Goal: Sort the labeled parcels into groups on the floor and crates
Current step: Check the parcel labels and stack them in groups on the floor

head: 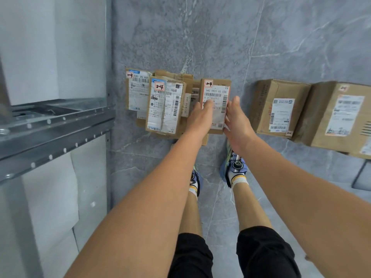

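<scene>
Parcel marked 1-4 [215, 105], centre of frame, long axis running up-frame away from the person, gripped between left hand [200, 117], fingers flat across its label, and right hand [237, 121], pressed to its right edge; both equally near. It overlaps the parcel stack [160, 103] at centre-left on the grey floor [220, 37]; larger boxes [281, 109] lie right, metal shelving [56, 125] left.
</scene>
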The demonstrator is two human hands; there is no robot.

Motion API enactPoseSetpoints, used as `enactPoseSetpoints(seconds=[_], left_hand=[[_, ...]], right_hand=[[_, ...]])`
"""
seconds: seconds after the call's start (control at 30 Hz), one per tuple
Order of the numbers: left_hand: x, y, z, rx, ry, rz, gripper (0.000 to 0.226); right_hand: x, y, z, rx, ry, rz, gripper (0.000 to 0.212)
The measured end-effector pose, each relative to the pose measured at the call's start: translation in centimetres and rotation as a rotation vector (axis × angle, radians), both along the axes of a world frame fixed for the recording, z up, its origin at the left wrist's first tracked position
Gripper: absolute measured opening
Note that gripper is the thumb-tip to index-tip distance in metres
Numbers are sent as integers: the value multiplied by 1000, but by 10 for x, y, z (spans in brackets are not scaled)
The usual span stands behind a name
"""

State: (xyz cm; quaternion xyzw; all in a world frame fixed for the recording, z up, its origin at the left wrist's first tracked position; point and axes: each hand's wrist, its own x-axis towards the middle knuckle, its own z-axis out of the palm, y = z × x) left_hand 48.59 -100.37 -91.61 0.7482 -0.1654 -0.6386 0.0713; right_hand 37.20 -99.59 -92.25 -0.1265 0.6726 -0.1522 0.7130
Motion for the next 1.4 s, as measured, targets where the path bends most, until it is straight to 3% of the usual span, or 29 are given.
enactPoseSetpoints(seconds=[0.07,0.2,0.33,0.47,0.7,0.87,0.93,1.03,1.13,1.4], left_hand=[[0,5,16,-52,31,14,85],[2,-2,87,-175,113,31,57],[10,-11,169,-318,160,58,65],[28,-27,266,-464,229,117,23],[72,-28,422,-728,219,271,20],[95,9,504,-853,92,350,16],[101,26,528,-864,51,424,24],[101,60,563,-916,-2,514,54],[94,99,599,-934,-87,616,51],[61,221,663,-975,-236,867,83]], right_hand=[[-3,0,21,-29,23,8,62],[-9,-6,88,-97,53,7,63],[-5,-24,173,-232,71,40,62],[8,-44,264,-344,66,79,58],[46,-62,413,-539,-3,209,56],[78,-55,501,-651,-99,371,58],[90,-50,529,-693,-139,461,55],[100,-37,567,-715,-202,588,53],[107,-18,602,-756,-291,731,52],[121,68,663,-817,-466,1072,53]])
